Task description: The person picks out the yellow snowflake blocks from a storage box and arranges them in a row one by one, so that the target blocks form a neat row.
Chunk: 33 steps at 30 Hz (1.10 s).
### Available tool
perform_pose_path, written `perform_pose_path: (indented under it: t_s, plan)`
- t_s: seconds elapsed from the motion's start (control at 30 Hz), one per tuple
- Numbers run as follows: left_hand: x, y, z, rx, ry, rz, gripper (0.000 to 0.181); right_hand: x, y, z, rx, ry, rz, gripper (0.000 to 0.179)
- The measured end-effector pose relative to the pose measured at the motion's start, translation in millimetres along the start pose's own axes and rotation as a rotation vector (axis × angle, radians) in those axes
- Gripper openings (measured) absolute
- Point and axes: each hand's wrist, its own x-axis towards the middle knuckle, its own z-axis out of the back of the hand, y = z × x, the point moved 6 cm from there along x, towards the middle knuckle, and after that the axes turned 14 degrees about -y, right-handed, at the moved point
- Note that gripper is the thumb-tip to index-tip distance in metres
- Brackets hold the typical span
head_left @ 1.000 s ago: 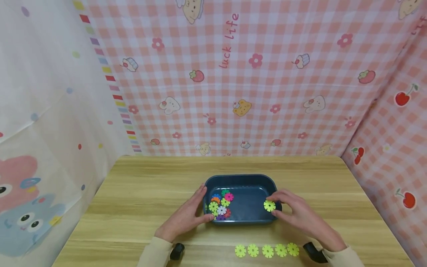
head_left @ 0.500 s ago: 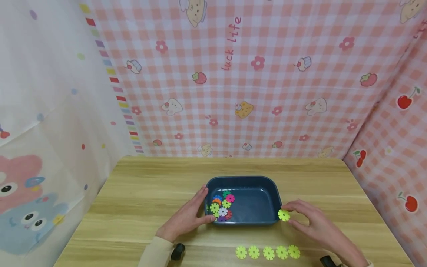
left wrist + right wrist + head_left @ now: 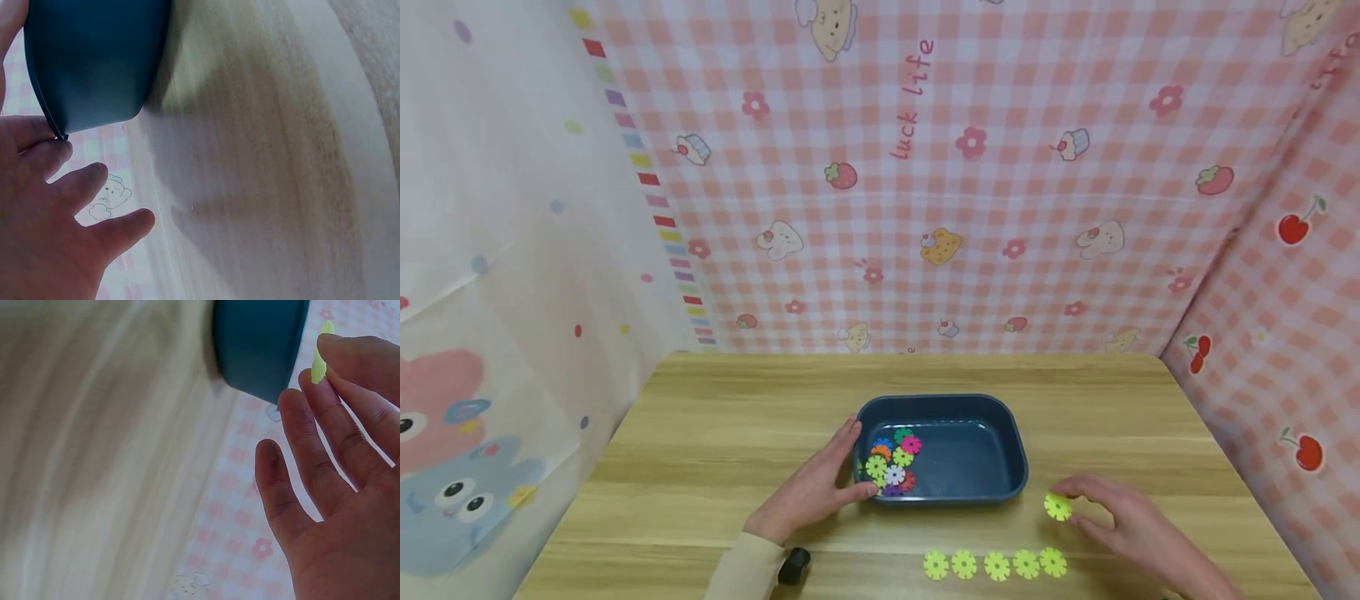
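A dark blue plastic box (image 3: 966,462) stands on the table, with several snowflake discs of mixed colours (image 3: 894,475) heaped at its left end. My left hand (image 3: 812,492) holds the box by its left end, the thumb over the front left corner; its other fingers (image 3: 125,232) spread beside the wall in the left wrist view. Between thumb and fingertips, my right hand (image 3: 1131,525) pinches a yellow-green snowflake disc (image 3: 1057,507), right of the box. That disc shows edge-on in the right wrist view (image 3: 320,362). Several matching yellow-green discs (image 3: 996,567) lie in a row before the box.
The wood-grain table (image 3: 737,425) extends around the box on both sides. Behind it hangs a pink checked cloth (image 3: 880,208), with a white patterned cloth (image 3: 535,317) on the left and another checked cloth (image 3: 1285,358) on the right.
My right hand has lifted the pinched disc out over the box's right end and carried it right and toward the front. The left hand has stayed on the box.
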Motion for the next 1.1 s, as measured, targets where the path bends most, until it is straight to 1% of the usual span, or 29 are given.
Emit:
perform_pose_path:
  t_s: [0.07,0.13,0.23,0.3,0.33,0.43,0.47,0.5,0.57,0.67,0.73,0.83,0.9,0.93,1.03,1.1]
  plan:
    - [-0.4,0.3,-0.4,-0.001,-0.001,0.001,0.097,-4.7,-1,1,-0.003,0.009,0.01,0.048]
    - [-0.5,0.3,-0.5,0.002,-0.002,0.003,0.096,-9.6,-2,1,0.004,0.033,-0.001,0.047]
    - [-0.8,-0.1,-0.5,0.009,-0.002,0.006,0.096,-16.8,-5,0,0.004,0.088,-0.049,0.042]
    - [-1.0,-0.5,-0.5,0.012,-0.002,0.006,0.097,-22.3,-8,-1,0.014,0.157,-0.127,0.037]
    - [-1.1,-0.6,-0.5,0.012,-0.002,0.005,0.097,-24.7,-10,-2,0.019,0.178,-0.147,0.034]
    - [-0.9,-0.9,-0.6,0.014,-0.006,0.005,0.097,-32.1,-17,-3,0.032,0.297,-0.296,0.03]
    - [-0.7,-0.8,-0.6,0.014,-0.006,0.006,0.097,-34.5,-19,-4,0.037,0.326,-0.33,0.029]
    - [-0.5,-0.4,-0.8,0.014,-0.006,0.009,0.097,-36.5,-21,-4,0.041,0.342,-0.345,0.029]
    - [-0.4,-0.5,-0.9,0.011,-0.005,0.014,0.096,-40.7,-23,-4,0.05,0.363,-0.359,0.029]
    - [-0.5,0.3,-0.8,0.011,-0.004,0.022,0.096,-45.2,-24,-4,0.074,0.325,-0.263,0.028]
    - [-0.4,0.4,-0.6,0.01,-0.004,0.024,0.096,-48.7,-25,-5,0.1,0.323,-0.24,0.027]
    - [-0.1,0.7,-0.6,0.011,-0.005,0.026,0.096,-53.7,-28,-7,0.133,0.362,-0.275,0.026]
    - [0.0,0.4,-0.6,0.011,-0.005,0.022,0.096,-56.9,-32,-10,0.15,0.409,-0.348,0.026]
    - [-0.1,0.3,-0.6,0.012,-0.005,0.02,0.096,-58.1,-33,-11,0.153,0.426,-0.37,0.026]
    - [-0.5,-0.4,-0.7,0.013,-0.005,0.013,0.096,-60.8,-36,-12,0.146,0.455,-0.422,0.027]
    - [-0.7,-1.0,-0.8,0.012,-0.004,0.008,0.096,-62.0,-37,-12,0.138,0.46,-0.433,0.027]
